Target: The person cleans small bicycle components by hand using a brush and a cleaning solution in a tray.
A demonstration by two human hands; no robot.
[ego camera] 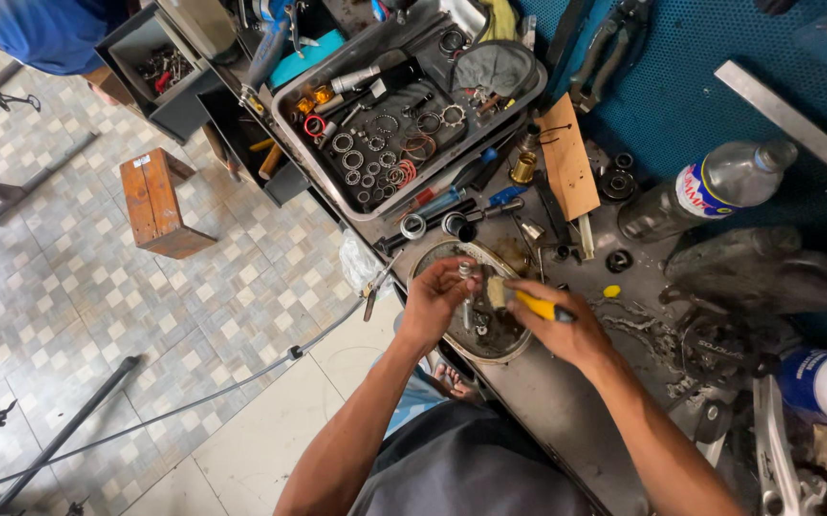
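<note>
Both hands are working over the round, grimy metal dish (476,334): the left hand (433,301) is pinching a small silver metal part (466,271), while the right hand (566,330) is gripping a yellow-handled brush (528,304) against it. Cleaning looks underway, unfinished; grime remains in the dish.

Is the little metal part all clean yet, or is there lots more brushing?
Done: cannot tell. In hand: left hand pinches a small metal part; right hand works a yellow-handled brush against it over the grimy round pan. Left: more parts lie in that pan.
</note>
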